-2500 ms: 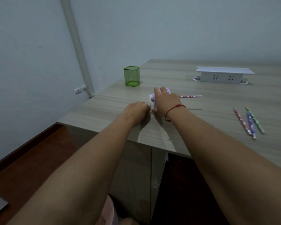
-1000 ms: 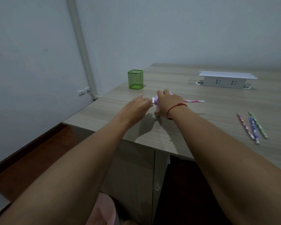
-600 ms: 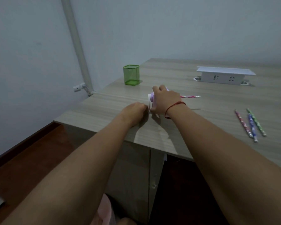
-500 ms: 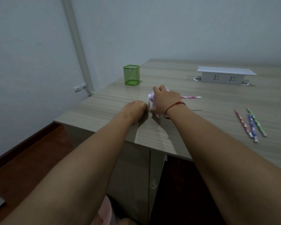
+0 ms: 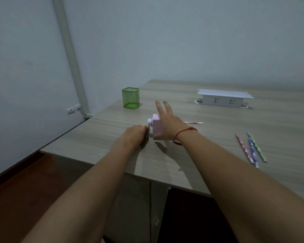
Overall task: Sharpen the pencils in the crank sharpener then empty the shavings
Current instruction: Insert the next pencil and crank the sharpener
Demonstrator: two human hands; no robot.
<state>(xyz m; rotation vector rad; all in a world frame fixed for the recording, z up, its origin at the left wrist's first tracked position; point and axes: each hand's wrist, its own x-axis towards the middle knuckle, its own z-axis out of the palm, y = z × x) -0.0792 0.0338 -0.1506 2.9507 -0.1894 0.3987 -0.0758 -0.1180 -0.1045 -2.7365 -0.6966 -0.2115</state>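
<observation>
A small pink crank sharpener (image 5: 156,126) stands on the wooden desk (image 5: 218,137). My left hand (image 5: 135,135) is curled at the white crank on the sharpener's left side, gripping its handle. My right hand (image 5: 168,125) hovers over the sharpener's right side with fingers straightened and lifted, thumb low by the body. A patterned pencil (image 5: 194,122) sticks out to the right behind my right hand, its front end hidden. Three more patterned pencils (image 5: 251,149) lie together at the right.
A green mesh pencil cup (image 5: 130,97) stands at the desk's back left. A white socket box (image 5: 224,99) sits at the back. The desk's near edge runs just below my forearms, with the floor at left and a pipe along the wall.
My right hand has let go of the sharpener body and its fingers have spread upward. My left hand stays at the crank.
</observation>
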